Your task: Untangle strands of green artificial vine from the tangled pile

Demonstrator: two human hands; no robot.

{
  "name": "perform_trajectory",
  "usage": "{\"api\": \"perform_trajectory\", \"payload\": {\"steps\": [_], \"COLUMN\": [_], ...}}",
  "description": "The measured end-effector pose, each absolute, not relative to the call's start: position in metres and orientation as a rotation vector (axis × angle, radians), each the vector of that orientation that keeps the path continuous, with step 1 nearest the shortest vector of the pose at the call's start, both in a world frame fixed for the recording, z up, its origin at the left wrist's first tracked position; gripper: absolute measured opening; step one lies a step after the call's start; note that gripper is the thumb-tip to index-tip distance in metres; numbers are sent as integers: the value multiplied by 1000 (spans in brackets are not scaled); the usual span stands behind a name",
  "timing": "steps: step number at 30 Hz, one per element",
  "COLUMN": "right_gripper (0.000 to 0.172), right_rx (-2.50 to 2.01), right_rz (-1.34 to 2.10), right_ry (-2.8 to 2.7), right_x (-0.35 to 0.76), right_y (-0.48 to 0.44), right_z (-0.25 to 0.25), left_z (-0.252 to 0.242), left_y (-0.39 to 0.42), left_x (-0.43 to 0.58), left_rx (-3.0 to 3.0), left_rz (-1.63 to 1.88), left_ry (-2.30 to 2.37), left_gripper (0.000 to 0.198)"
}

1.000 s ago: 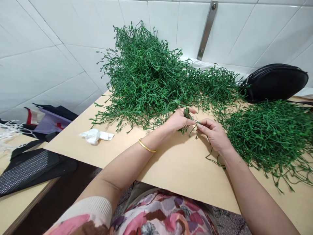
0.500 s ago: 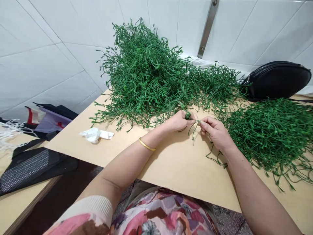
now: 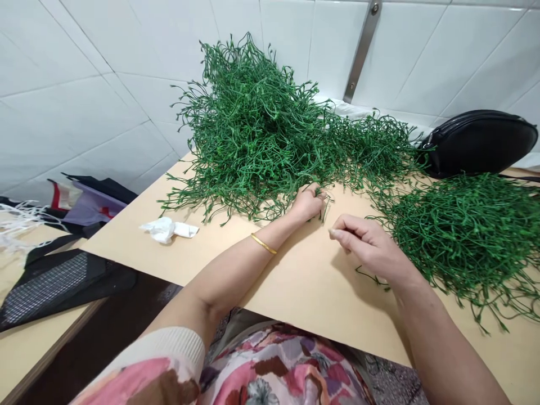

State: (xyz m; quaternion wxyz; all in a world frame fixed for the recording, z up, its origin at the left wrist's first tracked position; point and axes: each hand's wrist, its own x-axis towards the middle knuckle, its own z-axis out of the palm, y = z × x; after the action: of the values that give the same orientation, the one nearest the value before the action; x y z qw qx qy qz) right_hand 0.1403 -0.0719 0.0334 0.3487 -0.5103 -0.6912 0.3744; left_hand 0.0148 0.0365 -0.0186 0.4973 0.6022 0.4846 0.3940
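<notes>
My left hand (image 3: 310,202) is closed at the front edge of a large heap of green plastic stems (image 3: 257,129), thin and wiry with small budded tips. Bits of green stem stick out between its fingers, the rest hidden by the hand. To its right and a little nearer, my right hand (image 3: 367,242) is raised over the table in a pinch, thumb against forefinger. Whatever lies between those fingertips is too small to make out. A gap separates the two hands. Beyond my right hand lies a second pile of green stems (image 3: 468,230).
A crumpled white tissue (image 3: 169,229) lies left on the light wooden table (image 3: 291,287). The black bag (image 3: 481,140) stands at the back right by the tiled wall (image 3: 147,45). Black mesh fabric (image 3: 54,287) and white cords (image 3: 25,222) are on the lower left surface.
My right hand has moved away from my left and nearer to me. The stem that stretched between them is no longer between the hands. My left hand has shifted slightly left.
</notes>
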Motion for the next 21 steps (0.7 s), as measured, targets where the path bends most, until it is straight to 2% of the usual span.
{"api": "perform_trajectory", "payload": {"steps": [4, 7, 10, 15, 21], "right_gripper": [23, 32, 34, 36, 36], "right_rx": [-1292, -1248, -1248, -1258, -1223], "right_rz": [973, 1107, 1159, 1183, 1191], "right_ry": [-1274, -1001, -965, -961, -803], "right_x": [152, 159, 154, 147, 159], "right_y": [-58, -45, -41, -40, -38], "right_z": [21, 7, 1, -1, -1], "left_z": [-11, -5, -1, 2, 6], "left_y": [30, 19, 12, 7, 11], "left_x": [11, 12, 15, 16, 14], "left_rx": [1349, 1322, 1349, 1275, 923], "left_rz": [918, 929, 933, 883, 943], "left_ry": [1010, 939, 870, 724, 686], "left_gripper": [8, 7, 8, 31, 22]}}
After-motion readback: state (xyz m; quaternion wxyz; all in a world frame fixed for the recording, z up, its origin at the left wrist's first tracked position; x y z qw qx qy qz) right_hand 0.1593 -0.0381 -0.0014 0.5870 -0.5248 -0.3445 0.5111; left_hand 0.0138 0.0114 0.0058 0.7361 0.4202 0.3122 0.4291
